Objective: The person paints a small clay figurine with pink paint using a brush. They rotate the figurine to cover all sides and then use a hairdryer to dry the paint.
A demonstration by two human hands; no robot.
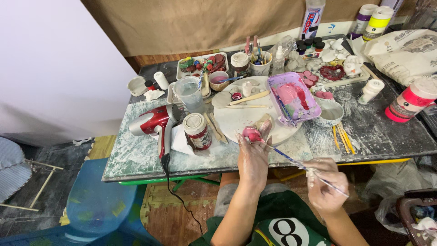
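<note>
Nearest the viewer, the right hand [325, 184] is closed in a pencil grip on a thin paintbrush [291, 160], whose long axis runs up and to the left toward the other hand. Just beyond the brush tip, the left hand [253, 157] reaches forward with its fingers curled around a small pink clay piece [251, 133], held over the near edge of a round white board [255, 114]. The left hand is thus nearer the piece; farther off lie a purple palette tray [292, 95] and clustered paint jars [309, 45].
</note>
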